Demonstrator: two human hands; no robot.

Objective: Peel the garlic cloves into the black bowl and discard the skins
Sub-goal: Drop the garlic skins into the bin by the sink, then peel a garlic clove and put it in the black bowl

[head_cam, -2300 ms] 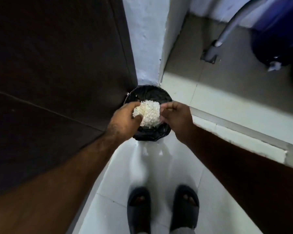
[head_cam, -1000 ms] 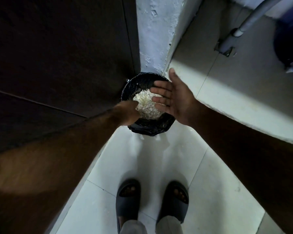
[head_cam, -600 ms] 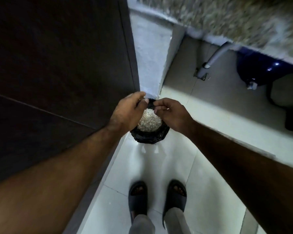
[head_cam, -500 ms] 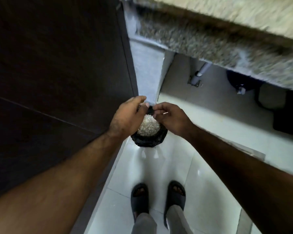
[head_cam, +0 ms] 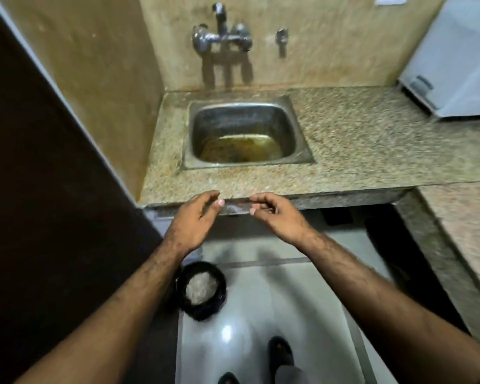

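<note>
Hovering empty with loosely curled fingers, the left hand and right hand could shed clinging skins beside the bin.

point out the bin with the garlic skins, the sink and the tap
bin [head_cam: 219, 302]: head view, on its black right rim
garlic skins [head_cam: 200, 287]: head view, middle of the pale heap
sink [head_cam: 302, 139]: head view, right steel rim
tap [head_cam: 221, 37]: head view, valve body

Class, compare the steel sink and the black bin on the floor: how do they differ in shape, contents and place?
The steel sink is squarish; the black bin is round. The sink holds brownish residue; the bin holds pale garlic skins. The sink sits in the speckled counter; the bin stands below on the floor. Both are open-topped.
</note>
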